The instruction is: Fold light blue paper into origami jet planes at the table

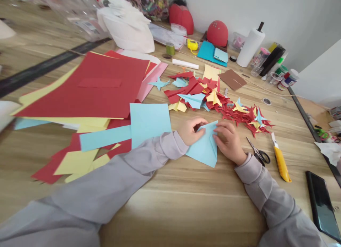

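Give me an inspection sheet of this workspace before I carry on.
Surface: wood-grain table, paper spread across much of its left and middle.
Job's things: partly folded light-blue paper under both hands; flat light-blue square sheet to its left.
Clutter: heap of folded red, yellow and blue paper shapes beyond the hands; black-handled scissors, yellow-handled cutter and black phone on the right.
Hands: left hand pinches the folded paper's upper left edge; right hand has its fingers at the right edge, grip unclear.
Cables: nothing seen that is clearly a cable.
Surroundings: pale wall behind; tall white bottle near it.
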Tool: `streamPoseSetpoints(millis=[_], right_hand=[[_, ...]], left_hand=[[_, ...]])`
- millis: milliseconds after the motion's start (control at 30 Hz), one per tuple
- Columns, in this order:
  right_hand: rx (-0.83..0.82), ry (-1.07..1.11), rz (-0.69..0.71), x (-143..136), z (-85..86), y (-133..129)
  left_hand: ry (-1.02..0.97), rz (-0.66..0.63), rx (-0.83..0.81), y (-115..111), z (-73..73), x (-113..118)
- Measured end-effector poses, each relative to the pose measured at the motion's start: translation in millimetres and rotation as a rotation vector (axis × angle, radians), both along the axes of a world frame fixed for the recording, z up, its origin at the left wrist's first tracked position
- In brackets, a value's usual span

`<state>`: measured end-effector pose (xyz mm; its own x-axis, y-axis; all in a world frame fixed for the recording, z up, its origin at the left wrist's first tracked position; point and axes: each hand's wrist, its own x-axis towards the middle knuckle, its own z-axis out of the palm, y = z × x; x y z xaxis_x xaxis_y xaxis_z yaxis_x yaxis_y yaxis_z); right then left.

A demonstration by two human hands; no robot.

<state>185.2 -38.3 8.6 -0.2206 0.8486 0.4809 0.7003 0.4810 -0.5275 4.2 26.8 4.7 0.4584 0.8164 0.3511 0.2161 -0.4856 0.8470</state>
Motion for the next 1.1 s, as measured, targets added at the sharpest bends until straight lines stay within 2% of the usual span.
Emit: streamPoseSetpoints(millis=[100, 200, 367, 600, 833, 1100], right_hand=[[-0.038, -0.166, 0.028, -0.7, -3.3, 0.6], [-0.056, -0.239, 0.011, -2.3, -4.5, 0.7], [-0.037, -0.296, -0.021, -4.3, -0.8, -0.3], [-0.04, -0.356, -0.018, 0.7, 2.1, 0.4], [-0.017, -0.354, -0.01, 4.6, -1.3, 2.0], [-0.077, -0.308, -0.022, 3.7, 0.3, 2.8]], left_hand=[[0.029, 0.008, 0.14, 0.5, -6.1, 1.6], [0.013, 0.0, 0.223, -0.1, -9.5, 1.8], [-0.092, -0.054, 0.175, 1.0, -6.2, -1.5], [-0.1, -0.154, 0.132, 4.2, -1.9, -3.1], [-0.105, -0.121, 0.122, 4.3, -6.9, -1.1], [-0.056, -0.079, 0.172, 5.5, -10.4, -1.6]])
